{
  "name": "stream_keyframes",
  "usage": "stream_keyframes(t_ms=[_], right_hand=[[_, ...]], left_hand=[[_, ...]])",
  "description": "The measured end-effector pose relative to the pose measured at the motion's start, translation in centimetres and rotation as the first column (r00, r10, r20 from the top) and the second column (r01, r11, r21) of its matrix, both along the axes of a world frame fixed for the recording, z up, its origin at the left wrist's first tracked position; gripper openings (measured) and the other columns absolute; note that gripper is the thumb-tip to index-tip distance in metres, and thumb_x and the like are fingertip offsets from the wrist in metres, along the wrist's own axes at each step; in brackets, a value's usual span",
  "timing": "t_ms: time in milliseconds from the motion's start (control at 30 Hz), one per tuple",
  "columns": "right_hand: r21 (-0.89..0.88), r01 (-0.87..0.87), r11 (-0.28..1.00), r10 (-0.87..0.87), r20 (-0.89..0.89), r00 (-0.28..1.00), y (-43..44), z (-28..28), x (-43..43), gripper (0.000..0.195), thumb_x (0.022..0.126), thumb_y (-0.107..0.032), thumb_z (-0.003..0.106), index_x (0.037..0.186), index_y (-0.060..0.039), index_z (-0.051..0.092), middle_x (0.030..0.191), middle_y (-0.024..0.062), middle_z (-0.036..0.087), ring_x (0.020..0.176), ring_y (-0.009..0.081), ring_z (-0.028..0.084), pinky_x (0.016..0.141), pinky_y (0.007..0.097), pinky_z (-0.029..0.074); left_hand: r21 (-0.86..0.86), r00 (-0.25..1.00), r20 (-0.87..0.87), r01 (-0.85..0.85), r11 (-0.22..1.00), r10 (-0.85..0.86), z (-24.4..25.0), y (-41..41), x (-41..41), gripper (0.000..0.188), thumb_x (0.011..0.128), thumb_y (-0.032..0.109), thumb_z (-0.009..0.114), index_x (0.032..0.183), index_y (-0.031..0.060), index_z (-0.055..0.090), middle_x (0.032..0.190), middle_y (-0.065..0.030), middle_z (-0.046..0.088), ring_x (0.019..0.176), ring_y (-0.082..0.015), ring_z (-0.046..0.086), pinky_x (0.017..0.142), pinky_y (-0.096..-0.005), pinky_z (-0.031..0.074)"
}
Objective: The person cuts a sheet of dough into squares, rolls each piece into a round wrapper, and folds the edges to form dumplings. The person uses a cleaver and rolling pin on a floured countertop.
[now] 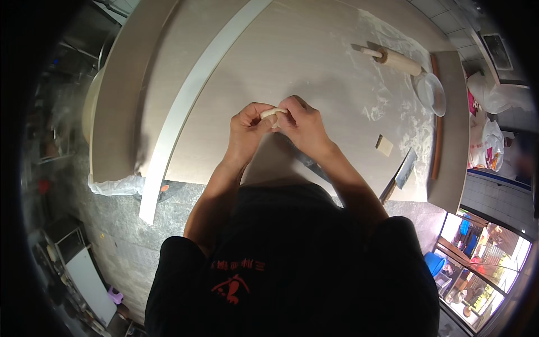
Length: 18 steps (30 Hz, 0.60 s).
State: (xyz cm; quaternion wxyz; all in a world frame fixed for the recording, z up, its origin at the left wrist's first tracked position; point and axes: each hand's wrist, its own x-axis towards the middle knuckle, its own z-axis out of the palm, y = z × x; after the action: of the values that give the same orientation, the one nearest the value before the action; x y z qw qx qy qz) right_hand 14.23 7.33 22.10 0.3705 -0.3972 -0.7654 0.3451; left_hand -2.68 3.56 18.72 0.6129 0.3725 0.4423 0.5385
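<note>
A small piece of pale dough (273,113) is held between both hands above the worktop (261,76). My left hand (249,122) pinches its left side with thumb and fingers. Opposite it, my right hand (300,120) has bent fingers closed on the right side, close to or touching the left fingertips. The fingers hide part of the dough. Beneath the forearms and hands lies the worktop, and a dark object (309,162) shows partly beside the right forearm.
A wooden rolling pin (398,61) and a clear plastic bowl (430,94) lie at the far right, among scattered flour (417,135). Nearer are a small pale square piece (384,145) and a broad-bladed knife (405,169). A long white strip (189,92) crosses the worktop's left part.
</note>
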Motion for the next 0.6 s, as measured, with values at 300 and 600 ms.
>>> stream_keyframes(t_ms=[300,600], right_hand=[[-0.635,-0.302,0.711,-0.001,-0.430,0.903,2.4,3.3,2.2,0.005,0.098,-0.004,0.063,0.100,0.0002,0.063,0.084,0.0069,0.068,0.067,0.0140,0.065,0.059,0.0275,0.053],[-0.684,-0.424,0.593,-0.024,-0.542,0.840,2.1,3.4,2.0,0.015,0.094,-0.008,0.072,0.097,-0.0012,0.059,0.080,0.0106,0.066,0.060,0.0164,0.065,0.051,0.0287,0.053]], left_hand=[[-0.114,0.946,0.323,0.015,0.993,0.023,3.4,0.2,-0.6,0.024,0.095,0.006,0.070,0.117,-0.0021,0.067,0.103,-0.0091,0.072,0.094,-0.0151,0.069,0.084,-0.0295,0.059],[-0.059,0.975,0.217,-0.028,0.998,0.041,4.1,0.0,0.1,0.021,0.092,0.003,0.073,0.112,-0.0019,0.071,0.101,-0.0078,0.073,0.091,-0.0127,0.067,0.085,-0.0276,0.054]])
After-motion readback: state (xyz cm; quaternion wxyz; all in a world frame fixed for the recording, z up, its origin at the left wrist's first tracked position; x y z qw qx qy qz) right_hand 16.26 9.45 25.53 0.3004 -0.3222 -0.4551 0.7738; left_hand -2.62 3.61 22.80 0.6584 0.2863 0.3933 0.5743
